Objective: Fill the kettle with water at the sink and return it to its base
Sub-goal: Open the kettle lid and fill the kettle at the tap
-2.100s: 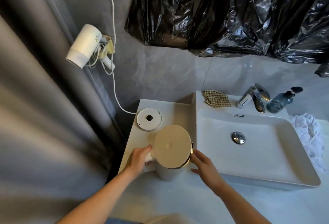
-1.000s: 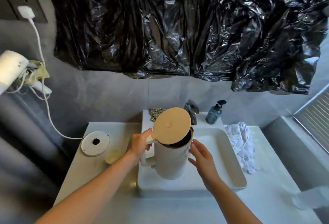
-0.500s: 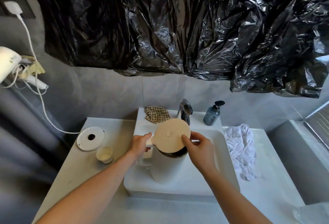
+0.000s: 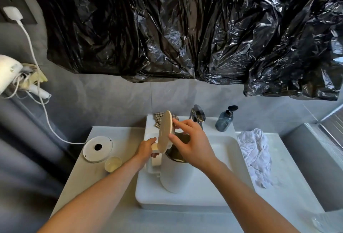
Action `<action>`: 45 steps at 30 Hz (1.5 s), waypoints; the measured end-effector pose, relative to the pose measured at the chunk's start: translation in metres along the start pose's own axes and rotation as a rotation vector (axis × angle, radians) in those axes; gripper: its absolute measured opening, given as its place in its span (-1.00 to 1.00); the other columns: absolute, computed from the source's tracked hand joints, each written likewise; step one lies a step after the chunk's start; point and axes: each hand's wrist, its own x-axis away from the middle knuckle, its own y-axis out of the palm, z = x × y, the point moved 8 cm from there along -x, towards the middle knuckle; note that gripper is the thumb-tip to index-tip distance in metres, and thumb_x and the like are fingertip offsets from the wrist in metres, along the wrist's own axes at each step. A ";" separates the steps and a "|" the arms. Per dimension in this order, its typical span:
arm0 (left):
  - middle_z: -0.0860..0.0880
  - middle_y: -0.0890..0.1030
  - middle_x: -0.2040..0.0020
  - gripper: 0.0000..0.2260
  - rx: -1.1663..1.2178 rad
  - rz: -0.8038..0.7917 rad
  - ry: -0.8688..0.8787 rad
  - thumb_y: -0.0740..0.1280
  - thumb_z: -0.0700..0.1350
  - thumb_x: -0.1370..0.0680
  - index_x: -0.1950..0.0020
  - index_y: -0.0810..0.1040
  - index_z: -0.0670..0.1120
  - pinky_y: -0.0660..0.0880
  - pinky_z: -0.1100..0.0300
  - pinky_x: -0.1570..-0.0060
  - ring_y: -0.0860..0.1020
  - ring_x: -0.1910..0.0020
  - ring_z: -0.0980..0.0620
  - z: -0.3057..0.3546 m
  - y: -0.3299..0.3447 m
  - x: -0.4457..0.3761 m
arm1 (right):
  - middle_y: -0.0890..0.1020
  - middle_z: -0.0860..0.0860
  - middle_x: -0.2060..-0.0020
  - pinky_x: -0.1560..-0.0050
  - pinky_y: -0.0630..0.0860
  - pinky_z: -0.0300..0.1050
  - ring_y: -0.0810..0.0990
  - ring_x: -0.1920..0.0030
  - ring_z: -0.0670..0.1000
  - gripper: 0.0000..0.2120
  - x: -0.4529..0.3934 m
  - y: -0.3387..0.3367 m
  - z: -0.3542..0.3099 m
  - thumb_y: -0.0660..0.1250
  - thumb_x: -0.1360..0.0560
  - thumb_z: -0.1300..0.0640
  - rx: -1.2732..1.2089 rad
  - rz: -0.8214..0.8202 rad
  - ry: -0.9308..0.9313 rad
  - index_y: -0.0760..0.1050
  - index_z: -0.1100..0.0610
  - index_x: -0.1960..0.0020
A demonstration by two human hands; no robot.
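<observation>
A cream white kettle [image 4: 176, 175] hangs over the white sink [image 4: 213, 199]. My left hand [image 4: 146, 149] grips its handle on the left side. Its round beige lid [image 4: 165, 131] stands tipped up nearly vertical, and the dark inside of the kettle shows. My right hand [image 4: 189, 143] pinches the lid's edge with thumb and fingers. The chrome tap [image 4: 198, 115] stands just behind my right hand. The round white kettle base [image 4: 97, 148] lies on the counter to the left, its white cord running up the wall to a plug [image 4: 13, 13].
A small cream cup [image 4: 112, 164] sits by the base. A checked cloth [image 4: 157, 119] lies behind the lid, a blue soap bottle [image 4: 225, 120] right of the tap, a crumpled white cloth [image 4: 255, 155] right of the sink. A hairdryer [image 4: 9, 72] hangs on the left wall; black plastic covers the wall above.
The kettle went from the counter to over the sink. My right hand took the lid's edge and swung it from flat to nearly upright, showing the inside.
</observation>
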 end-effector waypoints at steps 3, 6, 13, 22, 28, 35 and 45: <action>-0.17 0.58 0.33 -0.68 0.011 0.027 -0.027 0.16 -0.01 -0.68 0.02 0.64 -0.13 0.35 0.17 0.39 0.46 0.36 -0.06 0.002 -0.004 -0.006 | 0.60 -0.19 -0.10 0.02 0.47 -0.41 0.54 -0.09 -0.21 -0.70 0.011 -0.027 0.029 0.36 -0.61 -0.05 -0.153 0.180 0.098 0.59 -0.12 -0.33; -0.20 0.58 0.30 -0.74 0.021 0.051 -0.037 0.17 -0.03 -0.66 -0.09 0.63 -0.09 0.31 0.18 0.43 0.45 0.33 -0.09 0.006 -0.009 -0.017 | 0.65 -0.18 -0.04 0.15 0.49 -0.40 0.58 0.00 -0.27 -0.79 0.029 -0.050 0.076 0.32 -0.64 0.00 -0.140 0.294 0.268 0.60 -0.17 -0.24; -0.20 0.53 0.39 -0.77 0.037 0.046 -0.090 0.19 -0.15 -0.65 -0.01 0.54 -0.30 0.18 0.35 0.60 0.40 0.58 0.00 0.023 0.005 -0.037 | 0.65 -0.23 -0.02 0.12 0.61 -0.07 0.65 0.16 -0.21 -0.72 0.027 -0.063 0.160 0.26 -0.57 -0.10 -0.087 0.261 0.559 0.55 -0.20 -0.25; -0.19 0.49 0.41 -0.76 -0.008 0.064 -0.122 0.16 -0.17 -0.66 -0.09 0.53 -0.31 0.16 0.37 0.63 0.35 0.54 -0.04 0.026 0.009 -0.049 | 0.67 0.05 -0.16 -0.16 0.59 0.07 0.66 -0.04 0.05 -0.55 -0.055 -0.046 0.182 0.29 -0.61 0.01 -0.251 0.092 0.656 0.48 0.12 -0.46; -0.19 0.47 0.43 -0.73 -0.061 0.093 -0.109 0.12 -0.15 -0.65 -0.07 0.56 -0.27 0.19 0.25 0.53 0.26 0.55 -0.03 0.028 0.000 -0.052 | 0.69 0.07 -0.05 0.11 0.56 -0.15 0.65 0.05 -0.03 -0.68 -0.076 -0.021 0.180 0.32 -0.65 0.11 -0.563 0.016 0.799 0.53 0.24 -0.34; -0.14 0.51 0.55 -0.73 -0.105 0.103 -0.122 0.16 -0.10 -0.58 0.08 0.59 -0.21 0.22 0.23 0.53 0.30 0.58 -0.02 0.029 0.008 -0.066 | 0.65 0.13 0.09 0.16 0.64 -0.22 0.63 0.18 -0.03 -0.79 -0.087 -0.016 0.189 0.33 -0.64 0.21 -0.643 0.095 0.909 0.55 0.30 -0.23; -0.14 0.59 0.50 -0.72 -0.157 0.117 -0.099 0.17 -0.08 -0.44 0.16 0.66 -0.13 0.27 0.17 0.43 0.42 0.45 -0.07 0.036 0.032 -0.069 | 0.70 0.15 0.02 0.07 0.66 -0.20 0.69 0.05 0.02 -0.95 -0.086 -0.015 0.193 0.39 -0.60 0.23 -0.664 0.140 0.926 0.62 0.19 0.01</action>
